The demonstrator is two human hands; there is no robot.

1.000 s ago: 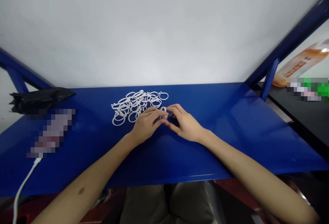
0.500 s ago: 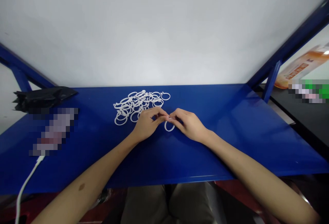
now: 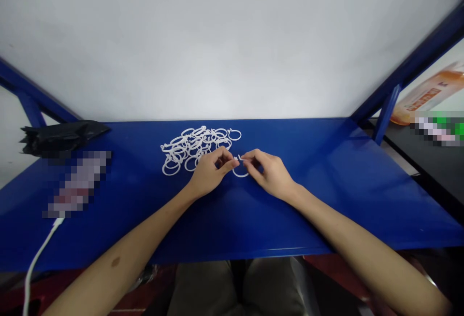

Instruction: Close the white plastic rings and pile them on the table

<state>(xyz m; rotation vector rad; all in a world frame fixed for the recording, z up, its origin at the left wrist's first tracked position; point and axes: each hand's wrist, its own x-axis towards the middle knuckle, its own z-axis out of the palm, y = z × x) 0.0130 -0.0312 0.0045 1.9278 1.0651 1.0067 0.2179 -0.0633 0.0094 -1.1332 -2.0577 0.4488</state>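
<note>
A thin white plastic ring hangs between my two hands just above the blue table, its top parted by a small gap. My left hand pinches one end between thumb and fingers. The opposite end is in the pinch of my right hand, where a short white tip sticks up past the fingertips. Just beyond my left hand lies a loose pile of similar white rings, many overlapping and with small knobs or eyelets. My left fingers hide part of the pile's near edge.
A blue metal table backs onto a white wall. At left lie a crumpled black plastic bag and a pixelated flat object with a white cable. A bottle with orange contents stands right, beyond the blue frame.
The ring's top has come apart between my fingertips. My hands have moved slightly away from each other, each keeping its pinch.
</note>
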